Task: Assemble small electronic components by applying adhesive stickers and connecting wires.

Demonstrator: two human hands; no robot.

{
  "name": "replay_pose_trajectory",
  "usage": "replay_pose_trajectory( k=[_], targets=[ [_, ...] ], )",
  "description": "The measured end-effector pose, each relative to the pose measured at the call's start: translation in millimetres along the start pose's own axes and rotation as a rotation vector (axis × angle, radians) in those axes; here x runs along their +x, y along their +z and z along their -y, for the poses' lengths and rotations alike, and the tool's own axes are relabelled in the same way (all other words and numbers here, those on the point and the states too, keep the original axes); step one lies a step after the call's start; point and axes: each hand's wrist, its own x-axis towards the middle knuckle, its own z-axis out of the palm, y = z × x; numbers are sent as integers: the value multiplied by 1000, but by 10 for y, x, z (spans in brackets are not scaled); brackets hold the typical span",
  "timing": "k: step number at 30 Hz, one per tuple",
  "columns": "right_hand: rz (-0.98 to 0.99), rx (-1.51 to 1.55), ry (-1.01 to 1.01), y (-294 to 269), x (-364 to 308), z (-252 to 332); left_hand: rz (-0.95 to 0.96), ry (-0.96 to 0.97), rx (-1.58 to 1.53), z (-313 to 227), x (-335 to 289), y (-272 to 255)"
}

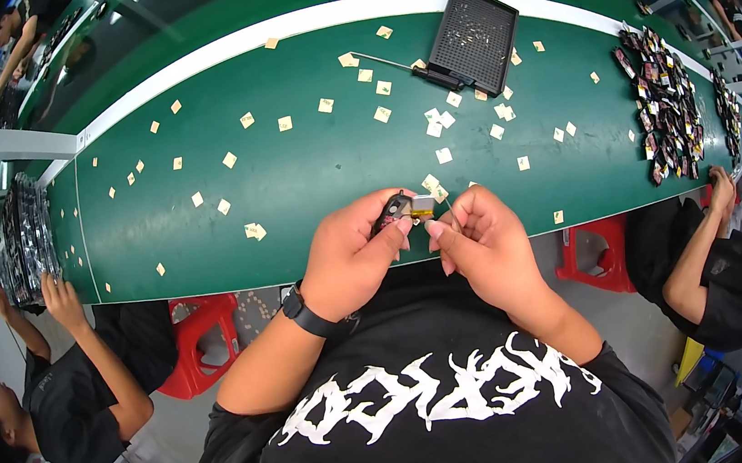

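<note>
Close to the table's near edge, my left hand (344,255) is closed around a small black device (393,212). A silver, pouch-like part (422,201) with a yellow strip along its lower side juts out from the device toward the right. My right hand (493,243) is just right of it, fingers drawn into a pinch. A thin sliver shows between the right thumb and fingers, too small to name. A dark band with a watch (295,304) circles my left wrist.
Small pale-yellow squares (325,105) lie scattered over the green table (292,181). A black perforated tray (485,13) holding tiny pieces stands far right of centre, a thin metal rod (383,59) beside it. Dark devices (663,107) are heaped at right. People work on both sides, near red stools (205,342).
</note>
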Motion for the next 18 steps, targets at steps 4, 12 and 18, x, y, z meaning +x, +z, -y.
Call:
replay_pose_trajectory(
  k=[4,12,18],
  targets=[
    [-18,-46,-80,-110,-5,-60,2,-71,-232,37,-4,12],
    [71,-450,-344,-127,209,-4,13,-79,-80,3,-33,12],
    [64,-164,-223,-30,113,-7,-12,53,80,68,-23,52]
  ],
)
